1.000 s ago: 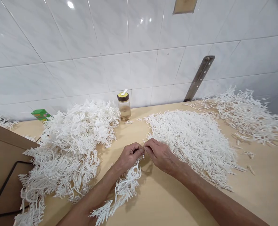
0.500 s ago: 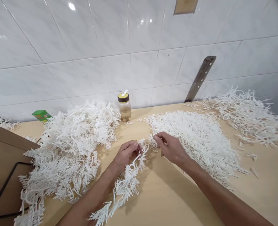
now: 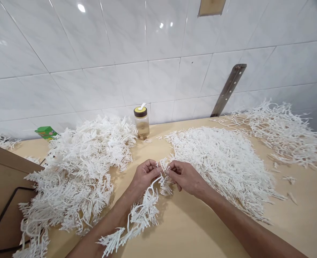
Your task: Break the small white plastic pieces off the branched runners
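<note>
A white, branching plastic-like strand [image 3: 144,211] with feathery tufts hangs from my left hand [image 3: 146,175], down toward the near edge of the table. The fingers of that hand pinch its upper end. My right hand [image 3: 184,177] meets the left at this end, thumb and forefinger pressed together on a small white sprig [image 3: 164,165]. Fingertips hide where the sprig and the strand touch. Just beyond my right hand lies a flat pile of loose white sprigs [image 3: 217,161]. To the left of my left hand rises a heap of tufted white strands [image 3: 86,161].
A clear jar [image 3: 142,125] with a black and yellow lid stands near the tiled wall. Bare white stems [image 3: 289,132] lie at the far right. A cardboard box [image 3: 8,179] borders the left side, with a green carton [image 3: 46,132] behind. A metal bracket [image 3: 228,91] leans against the wall.
My right hand has moved left from the edge of the sprig pile to my left hand at the strand's upper end. The left hand has barely moved.
</note>
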The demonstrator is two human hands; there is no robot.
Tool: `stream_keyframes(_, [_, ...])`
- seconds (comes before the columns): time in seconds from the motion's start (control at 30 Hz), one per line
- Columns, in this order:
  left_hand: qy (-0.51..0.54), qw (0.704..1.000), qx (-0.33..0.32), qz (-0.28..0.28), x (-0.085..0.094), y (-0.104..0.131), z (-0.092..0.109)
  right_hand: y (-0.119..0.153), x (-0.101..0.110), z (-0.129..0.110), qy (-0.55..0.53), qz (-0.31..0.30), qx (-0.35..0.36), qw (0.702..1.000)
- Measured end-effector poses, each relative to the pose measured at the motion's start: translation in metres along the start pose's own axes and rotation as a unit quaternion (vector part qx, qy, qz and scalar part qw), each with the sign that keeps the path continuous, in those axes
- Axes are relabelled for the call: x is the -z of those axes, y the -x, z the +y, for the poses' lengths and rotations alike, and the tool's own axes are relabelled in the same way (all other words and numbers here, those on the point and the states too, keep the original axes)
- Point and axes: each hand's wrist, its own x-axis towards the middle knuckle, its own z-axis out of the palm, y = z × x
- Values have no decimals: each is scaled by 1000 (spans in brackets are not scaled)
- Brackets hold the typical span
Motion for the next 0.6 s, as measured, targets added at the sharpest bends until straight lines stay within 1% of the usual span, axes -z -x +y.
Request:
stream_keyframes(0.1, [-6,1000,1,12,-2,0,1,-1,-3,3,-4,36,25,999])
stream_keyframes(0.2, [-45,999,0,-2,-3,2,1,-1,-6,7,19,73,64,995])
stream_keyframes(0.27, [-62,998,-8,-12,-3,2,1,0,-7,7,38,77,86,993])
stream_keyframes(0.37, [-62,998,-16,-4,-2,2,-1,1,-9,7,39,66,89,993])
stream_keyframes(0.53, [-40,999,4,12,1,2,-1,2,-9,5,-15,14,28,999])
stream_keyframes(0.6, [-32,999,13,16,1,2,0,1,-9,8,-36,-11,16,999])
